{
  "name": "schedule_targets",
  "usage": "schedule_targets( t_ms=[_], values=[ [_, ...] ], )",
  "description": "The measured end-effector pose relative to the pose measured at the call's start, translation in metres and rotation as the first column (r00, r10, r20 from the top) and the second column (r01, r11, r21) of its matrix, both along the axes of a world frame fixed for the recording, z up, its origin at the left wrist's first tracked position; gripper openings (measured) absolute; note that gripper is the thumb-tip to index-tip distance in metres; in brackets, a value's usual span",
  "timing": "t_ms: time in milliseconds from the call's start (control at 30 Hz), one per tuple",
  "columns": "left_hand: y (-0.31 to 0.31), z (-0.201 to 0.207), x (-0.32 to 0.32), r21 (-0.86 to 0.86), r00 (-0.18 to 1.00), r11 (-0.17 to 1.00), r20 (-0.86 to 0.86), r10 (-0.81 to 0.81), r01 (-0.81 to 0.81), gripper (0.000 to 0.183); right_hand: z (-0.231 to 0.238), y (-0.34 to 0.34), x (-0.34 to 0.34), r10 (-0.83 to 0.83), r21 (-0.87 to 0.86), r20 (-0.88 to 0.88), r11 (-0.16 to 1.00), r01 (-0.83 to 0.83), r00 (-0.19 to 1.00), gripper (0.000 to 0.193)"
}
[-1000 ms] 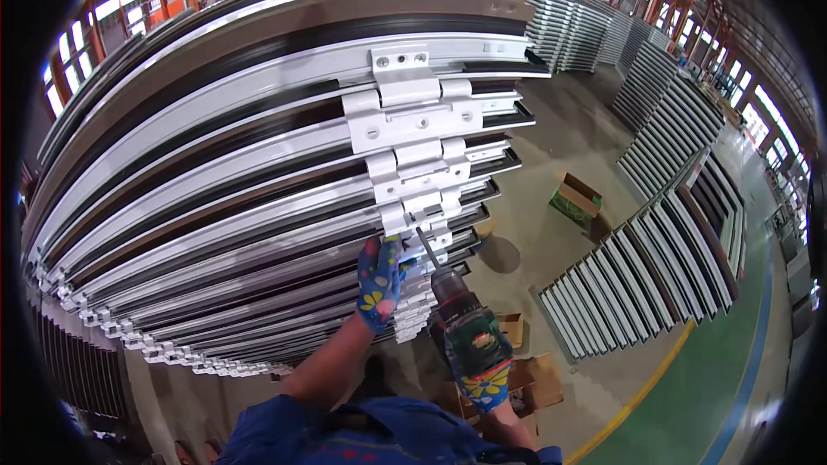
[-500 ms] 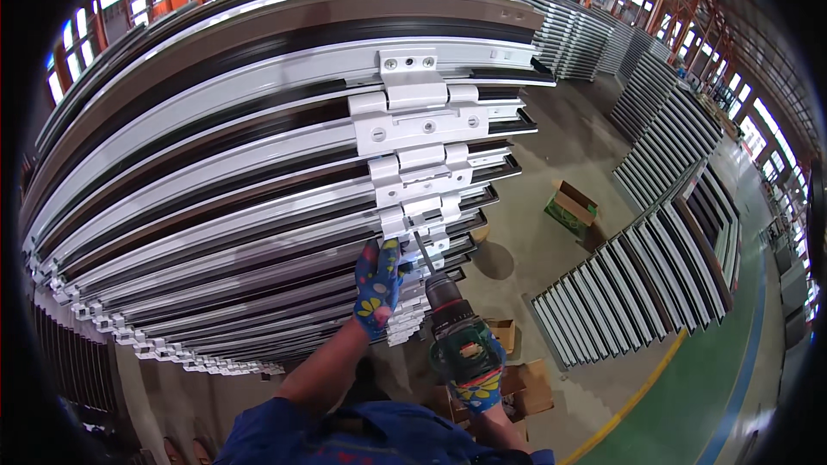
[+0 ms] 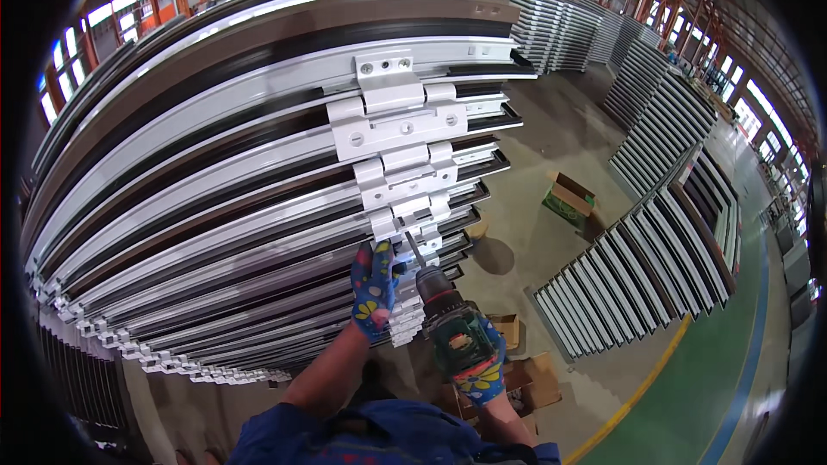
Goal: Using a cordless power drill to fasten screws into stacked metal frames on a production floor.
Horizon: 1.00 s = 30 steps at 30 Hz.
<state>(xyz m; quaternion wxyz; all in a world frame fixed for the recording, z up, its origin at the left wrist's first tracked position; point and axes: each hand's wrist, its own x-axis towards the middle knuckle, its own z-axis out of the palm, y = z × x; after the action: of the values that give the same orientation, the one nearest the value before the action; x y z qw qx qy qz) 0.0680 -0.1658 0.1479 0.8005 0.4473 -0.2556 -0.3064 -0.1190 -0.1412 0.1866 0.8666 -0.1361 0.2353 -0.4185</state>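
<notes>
My right hand point(image 3: 484, 373), in a blue flowered glove, grips a green and black cordless drill point(image 3: 458, 334). The drill's long thin bit point(image 3: 415, 248) points up and away, its tip at a white hinge point(image 3: 405, 217) on the stacked frames. Beside that hinge is my left hand point(image 3: 373, 293), in a matching glove. Its fingers stretch upward, slightly apart, near the hinge's lower left side; the thumb side is partly dark and hard to read. Above, larger white hinges point(image 3: 398, 131) with screw heads sit on the ends of white and brown profile frames point(image 3: 233, 108).
Another leaning stack of frames point(image 3: 633, 267) stands to the right, with more stacks point(image 3: 663, 116) behind. A green-printed open carton point(image 3: 568, 198) sits on the floor. Open cardboard boxes point(image 3: 534, 381) lie by my right arm. A yellow line point(image 3: 642, 392) edges a green walkway.
The view has shifted, so the frames and hinges appear further left. The drill and my right hand have moved slightly upward in the picture. My left hand stays beside the same hinge.
</notes>
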Motion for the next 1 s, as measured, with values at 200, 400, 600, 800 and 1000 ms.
schedule_targets(
  t_ms=[200,400,600,800,1000],
  values=[
    [0.0,-0.005,0.007,0.076,0.993,0.993,-0.084,-0.086,0.093,0.046,0.002,-0.001,0.002,-0.239,-0.619,-0.463,0.776,-0.118,0.854,0.04],
    [-0.027,-0.062,0.013,-0.314,0.848,0.92,0.529,-0.037,0.236,0.063,-0.015,-0.008,0.003,-0.778,-0.914,-0.363,0.191,-0.357,0.513,0.02],
    [-0.024,-0.053,-0.003,-0.579,0.97,0.804,0.241,0.011,0.134,0.046,-0.009,-0.002,0.005,-0.803,-0.897,-0.3,0.053,-0.44,0.515,0.023],
    [-0.014,-0.005,0.0,-0.252,0.985,0.965,0.171,-0.026,0.069,0.036,0.014,-0.003,0.011,-0.789,-0.874,-0.293,-0.008,-0.486,0.54,0.025],
    [0.014,-0.001,0.0,-0.129,0.996,0.99,0.07,-0.051,0.059,0.032,0.011,0.0,0.002,-0.764,-0.852,-0.312,-0.038,-0.522,0.564,0.028]
  ],
)
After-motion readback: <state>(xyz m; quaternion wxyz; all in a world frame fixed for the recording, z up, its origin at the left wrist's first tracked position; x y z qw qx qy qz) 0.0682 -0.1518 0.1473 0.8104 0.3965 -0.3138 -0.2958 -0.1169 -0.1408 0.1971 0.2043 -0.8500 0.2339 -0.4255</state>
